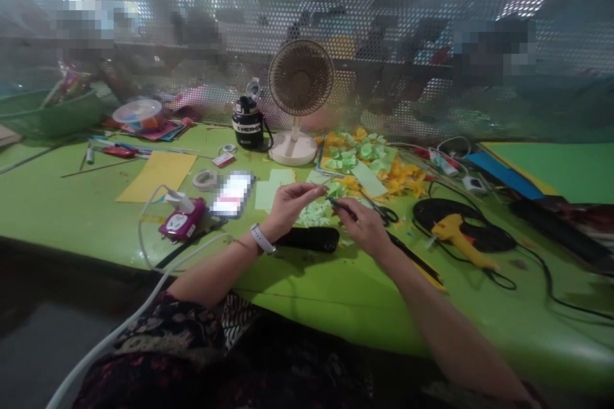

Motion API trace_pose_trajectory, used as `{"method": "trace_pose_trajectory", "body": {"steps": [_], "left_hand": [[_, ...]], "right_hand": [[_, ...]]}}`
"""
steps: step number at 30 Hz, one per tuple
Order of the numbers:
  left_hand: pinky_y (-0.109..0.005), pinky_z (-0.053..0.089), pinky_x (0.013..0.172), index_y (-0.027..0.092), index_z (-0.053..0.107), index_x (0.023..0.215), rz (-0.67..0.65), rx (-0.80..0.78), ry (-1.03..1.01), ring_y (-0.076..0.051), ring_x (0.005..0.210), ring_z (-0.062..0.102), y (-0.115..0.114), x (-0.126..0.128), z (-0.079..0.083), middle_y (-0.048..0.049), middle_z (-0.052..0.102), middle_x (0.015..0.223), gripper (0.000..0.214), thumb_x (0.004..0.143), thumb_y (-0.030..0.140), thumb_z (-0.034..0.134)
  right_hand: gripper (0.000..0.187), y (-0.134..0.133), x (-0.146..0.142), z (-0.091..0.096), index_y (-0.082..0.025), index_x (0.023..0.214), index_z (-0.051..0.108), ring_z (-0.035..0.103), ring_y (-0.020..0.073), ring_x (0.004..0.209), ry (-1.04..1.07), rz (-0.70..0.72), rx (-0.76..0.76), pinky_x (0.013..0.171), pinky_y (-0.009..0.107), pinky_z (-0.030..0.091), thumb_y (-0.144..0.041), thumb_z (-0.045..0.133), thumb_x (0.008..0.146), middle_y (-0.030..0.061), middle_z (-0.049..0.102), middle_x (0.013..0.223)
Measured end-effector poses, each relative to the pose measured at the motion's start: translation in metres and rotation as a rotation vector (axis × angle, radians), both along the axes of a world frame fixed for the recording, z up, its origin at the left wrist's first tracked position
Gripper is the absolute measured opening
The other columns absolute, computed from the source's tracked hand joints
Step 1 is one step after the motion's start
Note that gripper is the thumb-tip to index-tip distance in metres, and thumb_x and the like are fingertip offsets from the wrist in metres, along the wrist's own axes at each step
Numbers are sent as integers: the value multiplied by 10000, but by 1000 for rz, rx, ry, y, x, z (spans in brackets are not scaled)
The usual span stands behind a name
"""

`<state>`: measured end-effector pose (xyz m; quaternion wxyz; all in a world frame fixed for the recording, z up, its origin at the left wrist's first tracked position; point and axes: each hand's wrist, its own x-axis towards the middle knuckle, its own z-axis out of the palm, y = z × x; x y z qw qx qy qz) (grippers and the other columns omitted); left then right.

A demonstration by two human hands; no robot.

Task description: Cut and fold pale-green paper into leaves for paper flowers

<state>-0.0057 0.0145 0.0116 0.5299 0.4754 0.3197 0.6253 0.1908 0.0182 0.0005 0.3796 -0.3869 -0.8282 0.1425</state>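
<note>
Head view shows the left hand (pixel 288 206) pinching a thin pale strip (pixel 320 188) above the paper bits (pixel 314 213) mid-bench (pixel 96 217), while the right hand (pixel 363 228) grips a dark tool (pixel 338 204) at its end, apparently shaping it, which calls for a light, steady touch.

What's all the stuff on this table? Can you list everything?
table: one, green, under everything
fan: one, white, back middle
flask: one, black, left of the fan
paper flowers: many, green and yellow, right of the fan
paper sheet: one, yellow, left side
tape roll: one, pale, beside the yellow sheet
plug adapter: one, pink, left of the hands, white cable attached
case: one, black, by the left wrist
scissors: one, black handles, right of the hands
glue gun: one, yellow, right side
basket: one, green, far left
watch: one, white band, left wrist
left hand: one, fingertips pinched together, above the case
right hand: one, holding a dark thin tool
</note>
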Motion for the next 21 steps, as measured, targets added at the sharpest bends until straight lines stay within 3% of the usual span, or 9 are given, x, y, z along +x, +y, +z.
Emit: {"method": "trace_pose_trajectory", "body": {"steps": [12, 21], "left_hand": [[-309, 548, 817, 152, 745, 744, 33, -87, -33, -134, 728, 687, 8, -3, -5, -35, 748, 754, 306, 640, 420, 850], [-327, 535, 867, 163, 761, 813, 15, -57, -52, -158, 814, 705, 5, 0, -5, -61, 768, 864, 291, 667, 405, 835]], "right_hand": [[249, -2, -3, -1, -213, 1075, 653, 711, 238, 873, -30, -26, 89, 779, 355, 565, -365, 481, 979, 97, 741, 982], [261, 2, -2, -8, -188, 1100, 662, 717, 225, 905, -70, -49, 240, 787, 334, 568, -344, 487, 985, 105, 750, 1010]]}}
